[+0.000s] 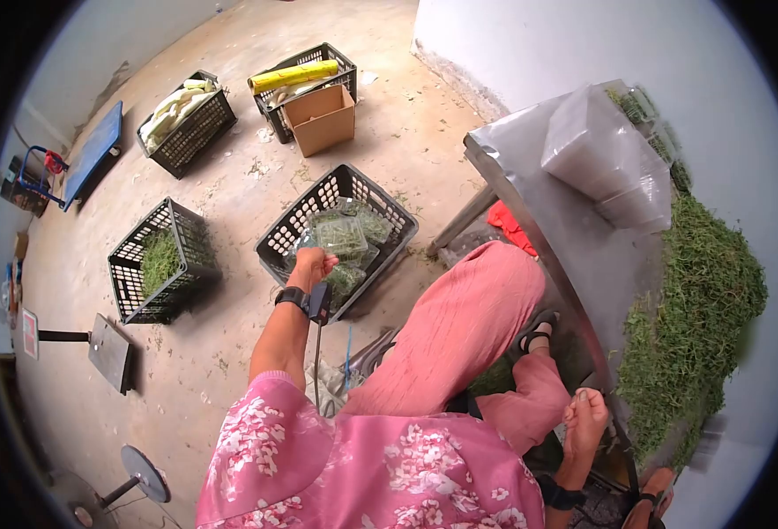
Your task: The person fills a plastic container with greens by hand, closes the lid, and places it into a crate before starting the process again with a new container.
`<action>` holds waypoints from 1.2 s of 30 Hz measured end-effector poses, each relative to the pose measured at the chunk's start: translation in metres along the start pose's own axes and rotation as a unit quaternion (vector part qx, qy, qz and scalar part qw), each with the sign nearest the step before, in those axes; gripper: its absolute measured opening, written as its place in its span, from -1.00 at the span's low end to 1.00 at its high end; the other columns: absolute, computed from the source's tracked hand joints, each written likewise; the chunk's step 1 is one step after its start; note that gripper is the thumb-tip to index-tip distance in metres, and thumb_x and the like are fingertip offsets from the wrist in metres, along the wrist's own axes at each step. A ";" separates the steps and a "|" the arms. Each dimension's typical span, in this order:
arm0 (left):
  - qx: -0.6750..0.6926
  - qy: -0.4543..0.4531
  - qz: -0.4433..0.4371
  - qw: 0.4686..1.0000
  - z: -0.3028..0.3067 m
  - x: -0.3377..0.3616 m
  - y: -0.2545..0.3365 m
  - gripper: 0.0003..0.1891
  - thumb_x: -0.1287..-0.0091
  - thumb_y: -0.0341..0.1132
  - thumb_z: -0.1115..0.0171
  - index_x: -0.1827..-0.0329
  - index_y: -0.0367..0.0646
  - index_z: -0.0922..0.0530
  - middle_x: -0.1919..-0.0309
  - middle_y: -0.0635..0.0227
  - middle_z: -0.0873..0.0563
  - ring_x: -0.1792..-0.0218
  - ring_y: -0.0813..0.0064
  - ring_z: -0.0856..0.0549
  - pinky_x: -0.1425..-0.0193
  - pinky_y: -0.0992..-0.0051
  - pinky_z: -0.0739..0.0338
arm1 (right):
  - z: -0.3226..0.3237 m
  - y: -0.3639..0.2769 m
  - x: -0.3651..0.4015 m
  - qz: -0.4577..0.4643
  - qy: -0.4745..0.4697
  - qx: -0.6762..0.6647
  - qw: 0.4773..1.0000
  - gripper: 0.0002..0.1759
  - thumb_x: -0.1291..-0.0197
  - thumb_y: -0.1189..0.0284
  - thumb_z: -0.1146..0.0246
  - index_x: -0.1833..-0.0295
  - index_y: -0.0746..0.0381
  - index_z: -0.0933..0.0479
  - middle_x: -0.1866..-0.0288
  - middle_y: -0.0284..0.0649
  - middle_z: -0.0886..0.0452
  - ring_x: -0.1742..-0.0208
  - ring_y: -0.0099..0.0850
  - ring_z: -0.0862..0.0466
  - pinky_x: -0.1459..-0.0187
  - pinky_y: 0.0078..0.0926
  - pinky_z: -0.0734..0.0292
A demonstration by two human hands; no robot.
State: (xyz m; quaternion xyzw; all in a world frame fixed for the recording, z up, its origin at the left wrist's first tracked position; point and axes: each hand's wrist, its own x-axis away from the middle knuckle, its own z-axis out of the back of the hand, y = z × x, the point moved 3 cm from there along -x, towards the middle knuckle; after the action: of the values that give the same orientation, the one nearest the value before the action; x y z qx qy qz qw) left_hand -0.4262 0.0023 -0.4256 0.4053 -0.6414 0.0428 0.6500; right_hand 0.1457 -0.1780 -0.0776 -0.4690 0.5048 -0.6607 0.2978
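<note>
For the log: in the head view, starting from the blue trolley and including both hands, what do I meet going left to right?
Blue trolley → white vegetables in a crate → left hand → red cloth → right hand → heap of greens on the table.

Crate [353, 181] black; packs [342, 234] clear, green inside; leafy heap [684, 344] green; blouse [380, 472] pink, white-flowered; trousers [459, 326] plain pink.

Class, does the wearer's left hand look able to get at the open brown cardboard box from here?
Probably not: the left hand is over the near side of a black plastic crate of clear plastic boxes, and the brown cardboard box stands past that crate's far side, seemingly beyond arm's reach.
</note>
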 end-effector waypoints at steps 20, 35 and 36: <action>-0.220 -0.265 -0.063 0.937 -0.129 0.161 0.014 -0.78 -0.54 -0.23 -0.12 -0.04 -0.20 -0.55 0.22 0.28 -0.73 0.23 0.49 -0.72 0.05 0.45 -0.65 | 0.008 0.008 -0.005 -0.020 -0.007 0.086 0.996 -0.93 -0.43 0.52 -0.17 0.13 0.30 -0.52 0.46 -0.37 -0.51 0.53 -0.64 -0.45 0.47 -0.68 -0.32; -0.345 -0.578 -0.326 0.663 -0.313 0.443 0.098 -0.78 -0.53 -0.23 -0.21 0.07 -0.25 -0.60 0.38 0.42 -0.69 0.38 0.67 -0.64 0.26 0.63 -0.56 | 0.026 -0.080 -0.040 0.079 -0.082 0.186 0.976 -0.89 -0.42 0.47 -0.21 0.12 0.31 -0.55 0.40 -0.41 -0.54 0.44 -0.69 -0.48 0.39 -0.68 -0.40; -0.340 -0.577 -0.344 0.658 -0.329 0.446 0.094 -0.83 -0.51 -0.27 -0.22 0.11 -0.21 -0.60 0.39 0.42 -0.69 0.40 0.68 -0.64 0.30 0.63 -0.53 | 0.027 -0.087 -0.044 0.087 -0.077 0.188 0.975 -0.90 -0.39 0.49 -0.22 0.15 0.33 -0.55 0.40 -0.44 -0.54 0.46 -0.71 -0.48 0.44 -0.68 -0.39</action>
State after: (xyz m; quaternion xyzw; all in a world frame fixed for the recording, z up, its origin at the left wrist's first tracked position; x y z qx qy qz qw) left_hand -0.1400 0.0496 0.0559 0.2915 -0.6722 -0.6473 0.2099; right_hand 0.1941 -0.1233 -0.0078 -0.4085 0.3862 -0.6772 0.4749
